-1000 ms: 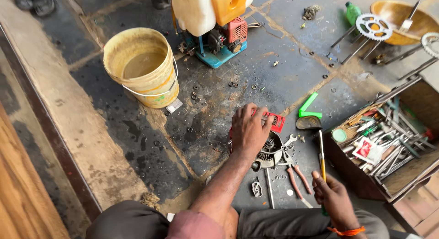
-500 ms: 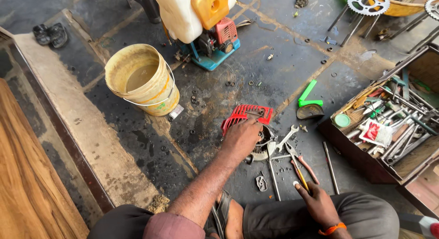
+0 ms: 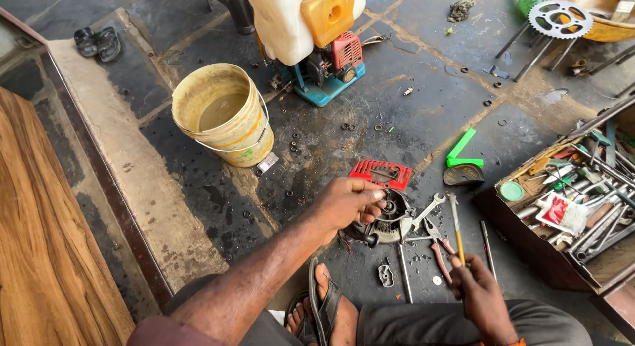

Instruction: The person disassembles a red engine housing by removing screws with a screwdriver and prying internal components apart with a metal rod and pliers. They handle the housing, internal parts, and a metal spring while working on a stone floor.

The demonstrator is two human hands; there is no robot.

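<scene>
My left hand (image 3: 350, 204) grips the edge of a round dark engine part (image 3: 389, 221) that lies on the stone floor under a red slotted cover (image 3: 380, 174). My right hand (image 3: 477, 294) is closed around the yellow handle of a screwdriver (image 3: 456, 225), whose shaft points away from me toward the part. A spanner (image 3: 428, 210) and red-handled pliers (image 3: 436, 250) lie between the two hands. My sandalled foot (image 3: 327, 306) rests just below the part.
A yellow bucket (image 3: 225, 114) with murky liquid stands to the left. A white and orange engine sprayer (image 3: 311, 35) sits behind. An open toolbox (image 3: 575, 207) full of tools is at right. A sprocket (image 3: 561, 18), rods, and a green plastic piece (image 3: 461, 153) lie beyond. A wooden board (image 3: 46, 240) borders the left.
The view has tilted and drawn closer. My left hand has stayed on the engine part, now curled on its edge. My right hand has kept the screwdriver, shifting slightly toward the part.
</scene>
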